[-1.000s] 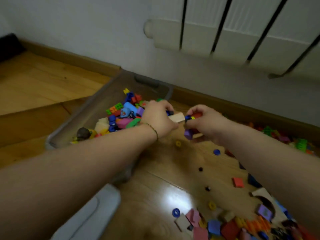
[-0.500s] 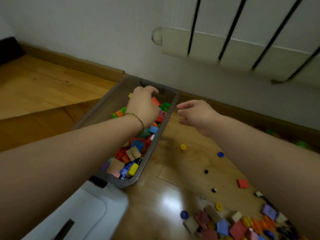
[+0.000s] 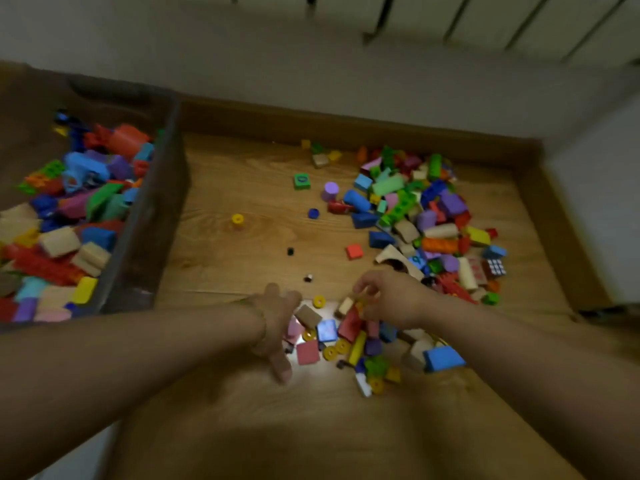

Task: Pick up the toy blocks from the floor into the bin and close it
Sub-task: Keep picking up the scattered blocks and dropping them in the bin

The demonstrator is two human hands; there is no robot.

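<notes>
Here, the toy blocks nearest you form a small cluster (image 3: 327, 330) on the wooden floor (image 3: 225, 174), right between your hands: a blue square, pink and red pieces, yellow rings, a pale wooden block. Your left hand (image 3: 277, 320) lies at the cluster's left edge with its fingers spread wide and holding nothing, the thumb pointing back toward you; a thin bracelet (image 3: 261, 327) circles that wrist. Your right hand (image 3: 394, 299) sits over the cluster's far right side, fingers curled down onto the pale block and a yellowish piece; motion blur means I cannot tell whether they actually grip either one.

Beyond your right hand a much larger pile (image 3: 415, 209) spreads toward the skirting board (image 3: 311, 119). A yellow ring (image 3: 237, 218), a green block (image 3: 302, 181), a purple cylinder (image 3: 330, 190) and a red block (image 3: 354, 251) lie loose between. The dark bin (image 3: 149, 230) stands open at left, well apart from both hands, already holding many blocks (image 3: 86, 202). A radiator (image 3: 485, 19) hangs above.
</notes>
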